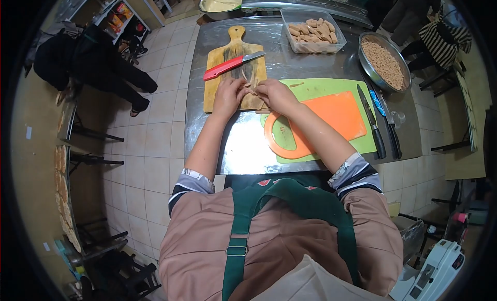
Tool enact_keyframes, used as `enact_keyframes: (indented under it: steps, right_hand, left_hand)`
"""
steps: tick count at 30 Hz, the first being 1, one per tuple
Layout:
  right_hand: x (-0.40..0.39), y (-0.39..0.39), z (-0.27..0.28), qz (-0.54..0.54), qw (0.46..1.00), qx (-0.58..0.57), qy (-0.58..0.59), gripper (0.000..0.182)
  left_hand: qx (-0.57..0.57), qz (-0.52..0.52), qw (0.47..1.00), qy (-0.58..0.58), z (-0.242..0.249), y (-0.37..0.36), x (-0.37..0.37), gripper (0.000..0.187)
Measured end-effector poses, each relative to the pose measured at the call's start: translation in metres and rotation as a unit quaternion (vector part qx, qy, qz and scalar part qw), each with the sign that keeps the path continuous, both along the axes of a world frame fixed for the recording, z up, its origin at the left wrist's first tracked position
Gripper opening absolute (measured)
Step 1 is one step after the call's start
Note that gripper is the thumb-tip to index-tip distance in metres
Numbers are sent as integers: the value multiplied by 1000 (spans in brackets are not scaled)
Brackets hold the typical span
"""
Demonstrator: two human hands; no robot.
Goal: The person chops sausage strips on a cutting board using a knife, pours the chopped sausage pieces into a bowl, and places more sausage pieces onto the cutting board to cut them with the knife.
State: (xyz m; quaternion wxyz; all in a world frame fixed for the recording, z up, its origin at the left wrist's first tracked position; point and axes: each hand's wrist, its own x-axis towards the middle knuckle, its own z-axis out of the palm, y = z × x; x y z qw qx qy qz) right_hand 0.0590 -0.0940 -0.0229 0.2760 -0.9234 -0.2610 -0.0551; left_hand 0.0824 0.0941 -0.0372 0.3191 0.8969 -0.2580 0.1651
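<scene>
My left hand (229, 98) and my right hand (278, 96) meet over the lower part of a wooden cutting board (215, 65). Fingers of both are closed in a pinch around thin, pale brown food strips (252, 90); how many each hand holds is hard to make out. Just beyond them, a knife with a red handle (222, 68) lies slanted across the board, its blade pointing right. Beneath my right forearm is an orange cutting board (331, 117), which overlaps a green cutting board (321, 86).
A clear plastic tub (313, 47) of sausage-like brown pieces stands at the back. Right of it, a metal bowl (365, 63) holds small diced bits. Two dark-handled knives (380, 145) lie along the right side. People stand at left (88, 55) and far right (440, 37).
</scene>
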Motion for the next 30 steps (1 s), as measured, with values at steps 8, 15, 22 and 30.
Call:
enact_keyframes:
  steps: [8, 15, 22, 30]
  right_hand:
    - [5, -10, 9, -65, 987, 137, 50, 14]
    - [-24, -68, 44, -55, 929, 231, 283, 17]
    - [-66, -107, 38, 4, 963, 56, 263, 21]
    - [-58, -115, 52, -79, 970, 102, 204, 26]
  left_hand:
    - [-30, -26, 999, 18, 2, -10, -2, 18]
    - [-31, 16, 999, 9, 0, -13, -4, 19]
    - [-92, -5, 982, 165, 12, -13, 1, 20]
    - [-238, 17, 936, 259, 30, -15, -2, 25]
